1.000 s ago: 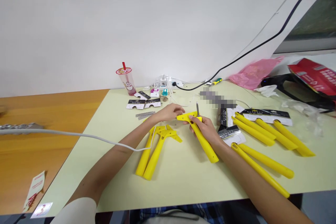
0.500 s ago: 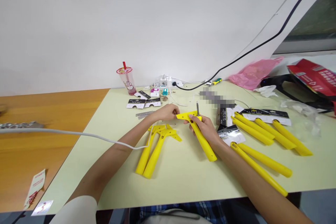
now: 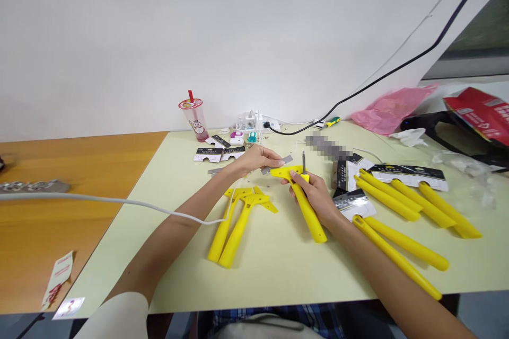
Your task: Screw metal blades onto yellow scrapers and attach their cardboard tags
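Observation:
My left hand [image 3: 260, 158] pinches a thin flat grey metal blade [image 3: 288, 159] just above the head of a yellow plastic scraper handle [image 3: 306, 209]. My right hand [image 3: 318, 196] is closed round that handle, which slants with its wide head toward my left hand. A screwdriver [image 3: 304, 163] is also in my right hand, its metal shaft pointing up; the rest of it is mostly hidden by the fingers. Below my left forearm, yellow scraper handles [image 3: 237, 233] with wide heads lie side by side. Another grey metal strip [image 3: 215, 171] lies behind the left forearm.
Several yellow tubes [image 3: 405, 243] and black-and-white cards [image 3: 409, 175] lie to the right. A drink cup [image 3: 194, 121], more cards [image 3: 209, 154] and a power strip [image 3: 274, 126] stand or lie near the wall. A white cable [image 3: 151, 206] crosses before my left arm.
My left hand has moved slightly right, and the grey blade now shows in its fingers beside the scraper head. My right hand keeps its hold; the view has shifted a little.

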{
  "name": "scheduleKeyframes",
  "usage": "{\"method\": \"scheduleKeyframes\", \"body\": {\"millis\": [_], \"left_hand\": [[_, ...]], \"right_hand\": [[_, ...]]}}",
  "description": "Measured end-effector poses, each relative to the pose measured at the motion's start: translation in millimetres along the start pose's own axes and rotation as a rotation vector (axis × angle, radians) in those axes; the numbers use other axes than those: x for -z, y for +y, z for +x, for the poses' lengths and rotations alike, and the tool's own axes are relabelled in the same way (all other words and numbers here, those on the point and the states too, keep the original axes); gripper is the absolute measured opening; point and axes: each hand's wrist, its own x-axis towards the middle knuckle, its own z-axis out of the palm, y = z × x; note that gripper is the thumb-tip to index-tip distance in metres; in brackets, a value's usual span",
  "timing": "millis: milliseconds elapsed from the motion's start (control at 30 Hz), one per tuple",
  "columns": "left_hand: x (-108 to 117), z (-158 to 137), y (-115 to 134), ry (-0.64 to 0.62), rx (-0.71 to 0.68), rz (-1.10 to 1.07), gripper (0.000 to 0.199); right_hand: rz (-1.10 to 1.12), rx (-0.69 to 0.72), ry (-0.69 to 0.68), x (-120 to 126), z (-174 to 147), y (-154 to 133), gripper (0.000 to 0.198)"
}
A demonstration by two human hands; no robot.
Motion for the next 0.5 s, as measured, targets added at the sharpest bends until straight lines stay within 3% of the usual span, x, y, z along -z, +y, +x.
{"method": "scheduleKeyframes", "body": {"millis": [500], "left_hand": [[-1.4,2.6,-5.6,0.052,-0.001,-0.05,0.053]], "right_hand": [[-0.113,0.096,0.023,-0.3,-1.0,-1.5,0.07]]}}
